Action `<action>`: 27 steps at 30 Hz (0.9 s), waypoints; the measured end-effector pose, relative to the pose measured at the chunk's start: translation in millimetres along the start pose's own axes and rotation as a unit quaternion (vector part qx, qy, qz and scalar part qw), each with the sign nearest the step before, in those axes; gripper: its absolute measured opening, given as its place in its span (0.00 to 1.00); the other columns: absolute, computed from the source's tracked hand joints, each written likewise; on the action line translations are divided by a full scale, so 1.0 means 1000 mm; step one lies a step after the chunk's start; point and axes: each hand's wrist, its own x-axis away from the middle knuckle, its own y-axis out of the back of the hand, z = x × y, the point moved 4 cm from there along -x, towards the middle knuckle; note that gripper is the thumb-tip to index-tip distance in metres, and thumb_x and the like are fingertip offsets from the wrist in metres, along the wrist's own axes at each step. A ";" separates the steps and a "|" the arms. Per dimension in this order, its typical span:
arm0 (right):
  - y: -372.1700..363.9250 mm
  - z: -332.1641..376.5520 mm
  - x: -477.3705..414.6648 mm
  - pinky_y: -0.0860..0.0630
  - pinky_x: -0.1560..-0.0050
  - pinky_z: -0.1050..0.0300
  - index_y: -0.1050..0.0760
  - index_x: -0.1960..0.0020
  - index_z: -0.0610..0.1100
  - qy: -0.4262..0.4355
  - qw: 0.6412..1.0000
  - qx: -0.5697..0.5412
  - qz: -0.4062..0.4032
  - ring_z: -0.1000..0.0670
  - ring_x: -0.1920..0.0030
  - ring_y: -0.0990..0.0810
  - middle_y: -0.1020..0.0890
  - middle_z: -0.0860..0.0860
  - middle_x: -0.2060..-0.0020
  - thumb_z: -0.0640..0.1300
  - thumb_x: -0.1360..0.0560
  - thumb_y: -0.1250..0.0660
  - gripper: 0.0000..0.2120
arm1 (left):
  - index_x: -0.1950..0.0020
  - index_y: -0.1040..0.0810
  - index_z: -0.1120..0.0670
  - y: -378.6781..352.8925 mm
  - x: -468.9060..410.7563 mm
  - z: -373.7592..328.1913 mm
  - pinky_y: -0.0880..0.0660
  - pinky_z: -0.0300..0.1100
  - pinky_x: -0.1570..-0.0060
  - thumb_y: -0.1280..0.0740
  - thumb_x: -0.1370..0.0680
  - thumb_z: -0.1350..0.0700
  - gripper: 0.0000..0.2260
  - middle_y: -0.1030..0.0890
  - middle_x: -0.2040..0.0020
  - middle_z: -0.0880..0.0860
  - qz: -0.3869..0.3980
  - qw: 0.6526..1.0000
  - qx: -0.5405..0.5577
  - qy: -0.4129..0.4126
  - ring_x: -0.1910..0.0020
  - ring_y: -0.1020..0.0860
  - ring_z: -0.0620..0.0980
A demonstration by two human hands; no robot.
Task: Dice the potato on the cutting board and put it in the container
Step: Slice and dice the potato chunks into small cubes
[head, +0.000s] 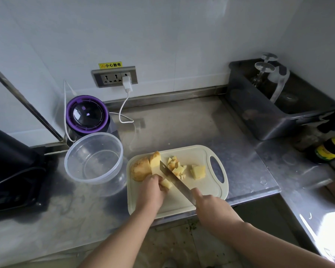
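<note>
A pale cutting board (pixel 199 154) lies on the steel counter. At its far left sits a large uncut potato chunk (pixel 143 167). My left hand (pixel 151 192) grips a small potato piece (pixel 166 183) near the board's middle. My right hand (pixel 213 209) holds a knife (pixel 172 176) by the handle, its blade slanting down beside that piece. Several small potato cubes (pixel 177 168) lie just past the blade, and a thicker slab (pixel 198 172) lies near the board's handle hole. A clear round container (pixel 94 157) stands left of the board with nothing in it.
A purple-rimmed appliance (pixel 87 115) with a white charging cable (pixel 124 111) stands behind the container. A dark appliance (pixel 12 171) fills the left edge. A steel tub (pixel 269 115) holding glasses sits at the back right, and bottles (pixel 329 147) stand at the far right.
</note>
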 end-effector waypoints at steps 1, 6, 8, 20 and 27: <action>0.001 0.001 0.001 0.28 0.63 0.61 0.43 0.29 0.50 0.006 1.000 0.010 -0.001 0.54 0.64 0.25 0.27 0.51 0.58 0.37 0.19 0.42 0.22 | 0.46 0.21 0.53 0.001 0.000 0.001 0.26 0.37 0.53 0.33 0.23 0.54 0.08 0.19 0.50 0.49 -0.004 1.000 -0.007 -0.001 0.52 0.21 0.48; 0.002 0.005 0.004 0.27 0.62 0.60 0.42 0.29 0.50 0.016 0.999 0.034 0.006 0.52 0.61 0.23 0.24 0.49 0.58 0.37 0.19 0.42 0.21 | 0.45 0.22 0.54 0.008 0.000 0.001 0.32 0.34 0.58 0.33 0.23 0.57 0.07 0.18 0.50 0.50 -0.023 0.999 -0.027 -0.009 0.52 0.21 0.48; 0.002 0.006 0.005 0.24 0.60 0.59 0.42 0.29 0.50 0.015 0.999 0.033 0.010 0.51 0.58 0.20 0.22 0.48 0.55 0.38 0.19 0.42 0.21 | 0.45 0.22 0.54 0.008 0.000 0.000 0.32 0.33 0.57 0.33 0.22 0.57 0.07 0.19 0.50 0.50 -0.026 0.999 -0.037 -0.020 0.52 0.21 0.47; -0.001 0.006 0.000 0.34 0.69 0.65 0.42 0.29 0.48 0.029 0.998 0.047 0.034 0.56 0.67 0.29 0.31 0.53 0.64 0.36 0.19 0.42 0.21 | 0.43 0.22 0.53 0.003 -0.006 0.004 0.29 0.34 0.50 0.34 0.22 0.56 0.08 0.19 0.46 0.49 -0.018 0.997 -0.067 -0.046 0.48 0.21 0.46; -0.006 0.005 -0.008 0.29 0.64 0.65 0.41 0.29 0.49 0.035 0.997 0.034 0.057 0.56 0.64 0.26 0.27 0.53 0.59 0.39 0.19 0.40 0.20 | 0.42 0.23 0.53 0.003 -0.008 0.003 0.27 0.36 0.47 0.35 0.21 0.57 0.09 0.20 0.46 0.49 -0.018 0.995 -0.082 -0.059 0.47 0.22 0.46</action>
